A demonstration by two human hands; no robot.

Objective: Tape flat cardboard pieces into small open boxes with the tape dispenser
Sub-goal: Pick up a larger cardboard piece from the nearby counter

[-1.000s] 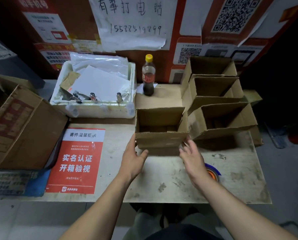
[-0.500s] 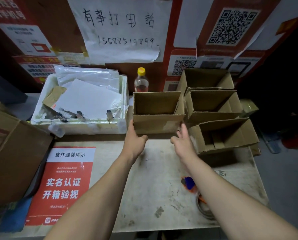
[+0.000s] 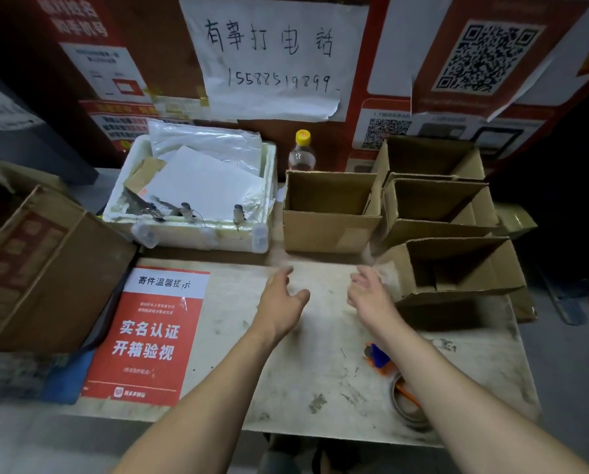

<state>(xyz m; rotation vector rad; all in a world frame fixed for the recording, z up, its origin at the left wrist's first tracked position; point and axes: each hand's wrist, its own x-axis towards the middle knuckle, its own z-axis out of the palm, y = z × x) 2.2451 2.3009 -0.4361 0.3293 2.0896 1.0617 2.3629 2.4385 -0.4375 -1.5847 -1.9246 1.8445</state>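
Note:
A small open cardboard box (image 3: pixel 327 230) stands upright at the back of the table, in front of a bottle. My left hand (image 3: pixel 281 302) and my right hand (image 3: pixel 368 295) hover over the tabletop a short way in front of it, fingers relaxed, touching nothing. Three more open boxes are stacked to the right: a far box (image 3: pixel 426 159), a middle box (image 3: pixel 436 213) and a near box (image 3: pixel 457 268). The orange and blue tape dispenser (image 3: pixel 378 357) lies on the table beneath my right forearm, with its tape roll (image 3: pixel 406 405) partly hidden.
A white foam tray (image 3: pixel 197 230) with papers and clips sits back left. A large brown carton (image 3: pixel 47 268) lies at the left edge. A red and white notice (image 3: pixel 146 333) is stuck to the worn table (image 3: pixel 320 371). The yellow-capped bottle (image 3: pixel 301 152) stands by the wall.
The box went from near the table's middle to the back beside the foam tray. Both hands have let go of it and drawn back toward me.

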